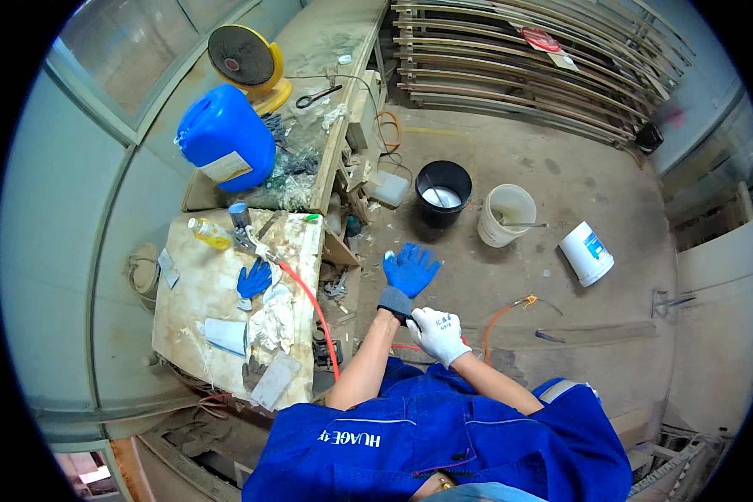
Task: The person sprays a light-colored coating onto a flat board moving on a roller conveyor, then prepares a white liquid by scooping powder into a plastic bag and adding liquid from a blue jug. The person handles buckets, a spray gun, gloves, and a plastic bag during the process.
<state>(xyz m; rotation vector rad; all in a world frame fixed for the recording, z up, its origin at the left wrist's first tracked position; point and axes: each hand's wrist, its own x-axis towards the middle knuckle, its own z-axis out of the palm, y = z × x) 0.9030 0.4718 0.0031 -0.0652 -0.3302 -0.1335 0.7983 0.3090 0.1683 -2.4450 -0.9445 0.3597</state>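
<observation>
The left hand [410,269] wears a blue glove [413,266] with a grey cuff, its fingers spread wide and apart, held out over the dusty concrete floor [560,276]. The right hand [436,330], in a white glove [440,335], is closed on the grey cuff at the left wrist, pinching it. Both forearms are bare and come up from blue work clothes at the lower edge. Just beside the hands an orange hose [314,305] runs off the workbench [194,301], and another orange line lies on the floor to the right. On the workbench, near its right edge, lies a second blue glove [254,279] with white rags [272,322] just below it; a yellow bottle [209,233] rests near the far edge. Beyond the bench stand a blue jerrycan [224,138] and a yellow fan [247,58]. On the floor ahead are a black bucket [443,191], a white bucket [507,214] and a tipped white tub [586,253], well apart from the hands.
</observation>
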